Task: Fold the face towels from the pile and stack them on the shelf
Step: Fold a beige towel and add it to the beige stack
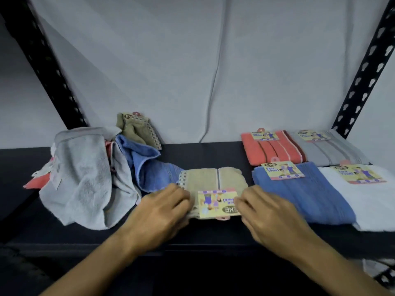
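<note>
Fingers [179, 195] of both hands pinch the beige towel [213, 180] edges between them on the black shelf [203, 152], grey backdrop [192, 60] behind.

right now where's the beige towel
Head view, centre of the shelf: the beige towel lies between the unfolded pile and the folded blue towel, under both hands.

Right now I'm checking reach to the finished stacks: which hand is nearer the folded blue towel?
Right. The right hand sits just beside the folded blue towel; the left hand is across the beige towel, toward the pile.
</note>
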Available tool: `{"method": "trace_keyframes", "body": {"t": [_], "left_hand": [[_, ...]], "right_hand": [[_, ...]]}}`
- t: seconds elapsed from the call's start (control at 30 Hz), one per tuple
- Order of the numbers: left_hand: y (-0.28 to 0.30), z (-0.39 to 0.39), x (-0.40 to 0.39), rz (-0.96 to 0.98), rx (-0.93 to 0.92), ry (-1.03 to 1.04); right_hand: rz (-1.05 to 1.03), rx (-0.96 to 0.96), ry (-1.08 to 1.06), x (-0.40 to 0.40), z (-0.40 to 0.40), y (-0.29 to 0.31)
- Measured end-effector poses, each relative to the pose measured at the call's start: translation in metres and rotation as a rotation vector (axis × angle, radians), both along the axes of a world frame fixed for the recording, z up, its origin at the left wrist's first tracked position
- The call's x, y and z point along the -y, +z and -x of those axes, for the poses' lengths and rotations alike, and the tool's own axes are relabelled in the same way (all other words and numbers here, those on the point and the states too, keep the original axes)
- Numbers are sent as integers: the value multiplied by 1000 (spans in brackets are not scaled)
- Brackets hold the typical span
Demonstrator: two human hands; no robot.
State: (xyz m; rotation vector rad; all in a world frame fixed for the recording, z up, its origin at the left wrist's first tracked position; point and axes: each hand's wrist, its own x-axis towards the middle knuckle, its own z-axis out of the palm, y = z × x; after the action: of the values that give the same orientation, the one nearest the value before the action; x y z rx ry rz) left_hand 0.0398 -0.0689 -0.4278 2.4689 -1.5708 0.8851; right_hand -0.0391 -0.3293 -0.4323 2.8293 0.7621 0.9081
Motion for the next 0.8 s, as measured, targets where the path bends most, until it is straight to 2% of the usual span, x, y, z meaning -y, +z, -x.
{"method": "trace_keyframes", "body": {"t": [0.07,0.17,0.37,0.53,0.63,0.7,0.8], "left_hand": [[-17,12,-8,-19,-118,4],[-21,22,-13,22,-256,34],[-9,31,-20,-31,-407,64],[1,27,-17,181,-516,71],[8,17,-5,268,-503,164],[13,8,8,207,-529,261],[15,-8,32,-49,-707,380]], "right_hand": [[22,-127,11,-3,13,-18],[-56,-208,0,-3,19,-20],[-64,-347,-22,0,27,-8],[-169,-402,-53,6,24,-1],[-324,-372,-79,5,13,3],[-422,-286,-106,-3,0,6],[-402,-236,-182,-21,-26,3]]}}
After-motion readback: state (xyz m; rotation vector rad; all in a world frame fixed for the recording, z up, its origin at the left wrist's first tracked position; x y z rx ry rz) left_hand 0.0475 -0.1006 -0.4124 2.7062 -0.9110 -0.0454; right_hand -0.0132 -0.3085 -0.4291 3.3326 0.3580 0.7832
